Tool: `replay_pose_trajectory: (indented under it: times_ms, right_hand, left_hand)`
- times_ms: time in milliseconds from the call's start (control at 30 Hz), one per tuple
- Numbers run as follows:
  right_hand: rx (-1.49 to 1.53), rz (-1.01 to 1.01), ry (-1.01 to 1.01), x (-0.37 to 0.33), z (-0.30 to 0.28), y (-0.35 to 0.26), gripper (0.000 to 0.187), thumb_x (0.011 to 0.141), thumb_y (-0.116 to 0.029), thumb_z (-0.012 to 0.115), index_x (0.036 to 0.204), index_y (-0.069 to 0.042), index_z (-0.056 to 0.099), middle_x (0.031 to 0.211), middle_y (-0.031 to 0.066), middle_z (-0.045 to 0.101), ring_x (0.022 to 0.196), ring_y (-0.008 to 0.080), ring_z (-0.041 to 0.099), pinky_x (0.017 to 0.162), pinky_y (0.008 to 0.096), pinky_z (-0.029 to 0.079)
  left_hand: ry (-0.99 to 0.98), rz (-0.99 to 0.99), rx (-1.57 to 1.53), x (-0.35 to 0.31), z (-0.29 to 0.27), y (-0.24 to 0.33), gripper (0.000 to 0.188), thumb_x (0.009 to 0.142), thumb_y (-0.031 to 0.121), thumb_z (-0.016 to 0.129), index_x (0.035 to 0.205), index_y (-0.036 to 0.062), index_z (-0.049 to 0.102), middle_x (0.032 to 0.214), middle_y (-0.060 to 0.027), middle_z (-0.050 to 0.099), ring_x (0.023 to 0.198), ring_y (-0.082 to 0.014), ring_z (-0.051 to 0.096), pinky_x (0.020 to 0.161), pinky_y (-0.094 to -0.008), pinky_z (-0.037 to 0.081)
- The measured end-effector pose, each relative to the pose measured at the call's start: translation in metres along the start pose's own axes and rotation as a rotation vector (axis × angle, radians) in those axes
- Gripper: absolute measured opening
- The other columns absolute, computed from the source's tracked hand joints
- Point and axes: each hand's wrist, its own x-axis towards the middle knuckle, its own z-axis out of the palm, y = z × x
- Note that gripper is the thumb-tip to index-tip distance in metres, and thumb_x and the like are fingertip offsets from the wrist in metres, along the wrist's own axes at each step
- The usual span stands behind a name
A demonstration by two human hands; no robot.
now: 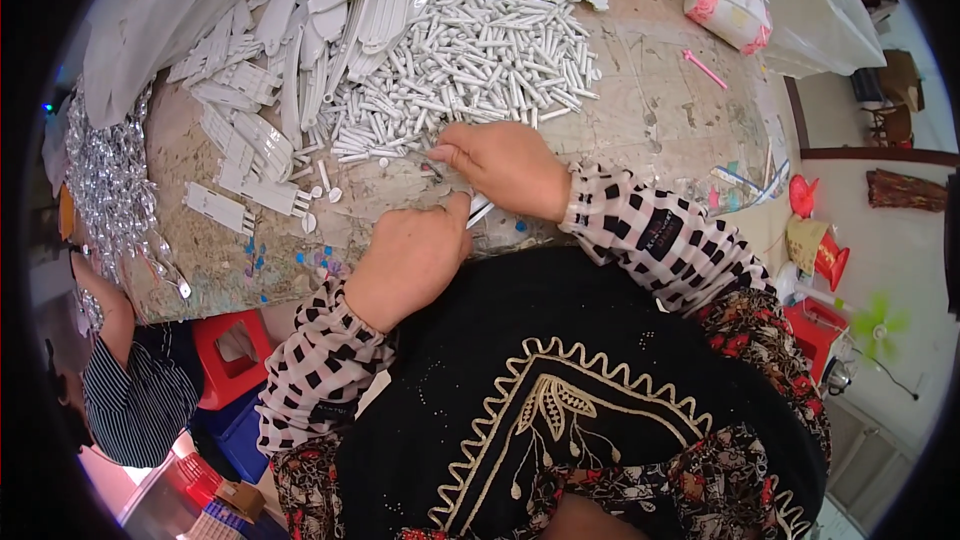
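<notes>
My left hand (410, 258) rests near the table's front edge, its fingers curled around a flat white plastic piece (480, 210) whose end pokes out on the right. My right hand (500, 165) is just above it, fingers pinched on a small part at its fingertips (432, 162), too small to make out. Directly beyond the hands lies a big heap of short white plastic pins (470, 60). Flat white plastic strips (270, 70) are piled to the left and along the far side.
The worn tabletop (650, 110) also carries a pink-and-white bag (728, 8), a pink stick (704, 68) and shiny metal parts (105, 180) at the left edge. Another person in a striped top (140, 390) sits lower left by a red stool (232, 355).
</notes>
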Motion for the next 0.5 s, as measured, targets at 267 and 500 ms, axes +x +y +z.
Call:
replay_pose_trajectory:
  times_ms: [267,500]
  right_hand:
    - [-0.079,-0.020,-0.093,0.011,0.011,-0.007,0.028,0.095,-0.035,0.051,0.092,-0.010,0.063,0.074,0.0148,0.062,0.070,0.0346,0.061,0.063,0.0430,0.047]
    - [0.702,0.097,0.277,-0.034,-0.015,-0.020,0.031,0.099,-0.028,0.049,0.116,-0.001,0.048,0.099,0.0054,0.057,0.082,0.0127,0.056,0.073,0.0266,0.047]
  left_hand:
    - [-0.047,-0.053,-0.034,-0.011,0.005,-0.015,0.021,0.083,0.019,0.060,0.090,0.0019,0.051,0.065,-0.0148,0.063,0.060,-0.0336,0.063,0.056,-0.0431,0.049]
    - [0.405,-0.381,-1.481,-0.009,-0.016,-0.022,0.025,0.096,0.021,0.056,0.114,0.0052,0.049,0.104,-0.0164,0.065,0.087,-0.0194,0.064,0.074,-0.0321,0.053]
